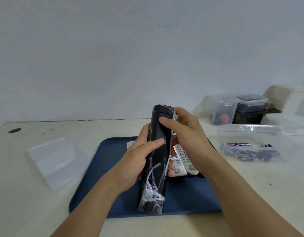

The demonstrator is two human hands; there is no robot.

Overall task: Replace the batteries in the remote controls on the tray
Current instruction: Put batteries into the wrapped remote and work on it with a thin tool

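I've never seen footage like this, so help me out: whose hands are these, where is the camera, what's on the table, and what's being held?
There is no machine here: a person wears one camera on the head, looking down at their own two bare hands. Both the left hand and the right hand grip a black remote, wrapped in torn clear plastic, back side up, above a blue tray. Two pale remotes lie on the tray behind it. To the right, a clear box holds batteries. To the left lies an open clear plastic case. More lidded containers stand at the far right.
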